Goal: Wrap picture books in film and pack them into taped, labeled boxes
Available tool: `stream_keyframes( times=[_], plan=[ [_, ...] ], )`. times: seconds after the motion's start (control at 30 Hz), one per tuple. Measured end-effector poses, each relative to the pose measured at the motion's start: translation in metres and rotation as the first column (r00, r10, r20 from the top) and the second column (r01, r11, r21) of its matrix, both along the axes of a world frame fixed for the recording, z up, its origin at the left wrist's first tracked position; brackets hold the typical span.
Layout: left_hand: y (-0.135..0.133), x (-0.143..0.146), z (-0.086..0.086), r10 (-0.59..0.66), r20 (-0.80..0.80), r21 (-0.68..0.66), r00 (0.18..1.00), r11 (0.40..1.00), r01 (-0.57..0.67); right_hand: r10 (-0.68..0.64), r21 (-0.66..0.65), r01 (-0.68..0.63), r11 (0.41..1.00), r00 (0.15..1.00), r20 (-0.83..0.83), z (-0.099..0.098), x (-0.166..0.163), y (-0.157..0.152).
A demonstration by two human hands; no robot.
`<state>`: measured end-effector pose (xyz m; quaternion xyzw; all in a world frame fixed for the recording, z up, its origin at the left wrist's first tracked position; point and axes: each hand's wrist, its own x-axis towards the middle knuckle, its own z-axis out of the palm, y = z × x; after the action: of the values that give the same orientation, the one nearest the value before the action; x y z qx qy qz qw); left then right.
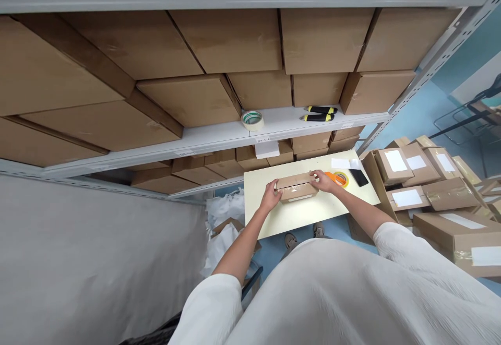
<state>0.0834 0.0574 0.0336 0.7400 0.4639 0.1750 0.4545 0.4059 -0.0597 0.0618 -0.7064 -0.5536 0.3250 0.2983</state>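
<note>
A small brown cardboard box [296, 187] lies on a pale yellow table [297, 214] in front of me. My left hand [271, 194] presses its left end, fingers curled against the side. My right hand [323, 181] rests on the box's right top edge, fingers closed on it. An orange tape dispenser [340, 179] sits just behind my right hand. A black phone [358, 177] and a white slip of paper [341, 163] lie near the table's far right corner.
A grey metal shelf [219, 135] holds large cardboard boxes, a roll of tape [252, 119] and two black-and-yellow cutters [320, 114]. Several sealed labelled boxes [426, 188] pile up on the blue floor at right. White packing paper [225, 219] lies left of the table.
</note>
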Motion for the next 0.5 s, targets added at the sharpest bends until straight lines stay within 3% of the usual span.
stream_keyframes(
  times=[0.17, 0.27, 0.4, 0.5],
  plan=[
    [-0.003, -0.001, -0.007, -0.062, -0.067, 0.07, 0.996, 0.995, 0.066, -0.012, -0.013, 0.012, 1.0, 1.0, -0.012, -0.004, 0.0, -0.005],
    [-0.006, 0.0, -0.002, -0.059, -0.149, 0.149, 0.987, 0.986, 0.081, -0.031, 0.003, 0.031, 1.0, 0.999, -0.011, -0.007, -0.004, -0.007],
    [-0.013, 0.006, 0.012, -0.123, -0.257, 0.358, 0.959, 0.909, 0.212, -0.061, 0.027, 0.061, 0.998, 0.998, 0.006, -0.011, -0.011, -0.006],
    [-0.017, 0.011, 0.019, -0.211, -0.308, 0.388, 0.928, 0.863, 0.325, -0.037, 0.011, 0.037, 0.999, 0.999, 0.008, -0.01, -0.009, -0.009]
  ],
)
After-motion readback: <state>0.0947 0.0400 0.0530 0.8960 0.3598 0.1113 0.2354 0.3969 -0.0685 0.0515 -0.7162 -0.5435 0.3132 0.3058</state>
